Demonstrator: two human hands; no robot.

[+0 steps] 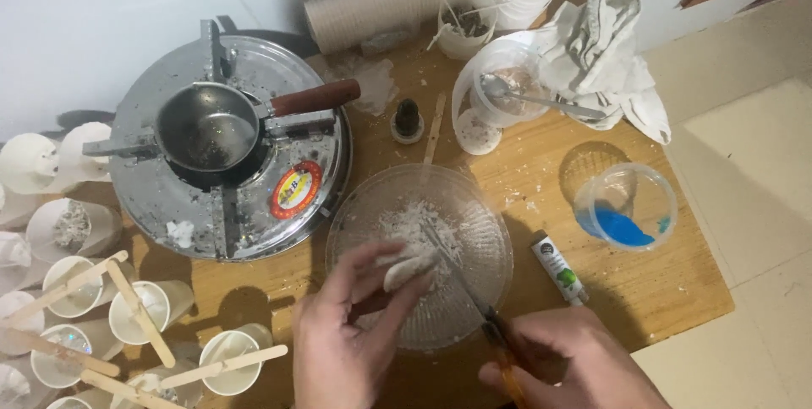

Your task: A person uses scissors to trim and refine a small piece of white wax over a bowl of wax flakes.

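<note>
The left hand (347, 333) pinches a white lump (408, 267) over a clear glass bowl (484, 290). The right hand (567, 367) grips a knife (461, 278) by its handle, and the blade touches the lump. White crumbs (406, 221) lie in the bowl under it. The bowl sits on a wooden table (660, 282).

To the left is a round metal stove (169, 121). A small metal pot (207, 126) with a brown handle sits on it, and the pot looks almost empty.

On the right, a clear plastic cup (630, 206) holds some bright blue stuff at the bottom. Behind the bowl, a clear tub (507, 83) holds pale powder and a metal spoon (541, 100). A small white tube (560, 269) lies beside the bowl.

On the far left stand many white paper cups (152, 312). Flat wooden sticks (224, 367) lie across their tops. I cannot tell what is inside most of them.
</note>
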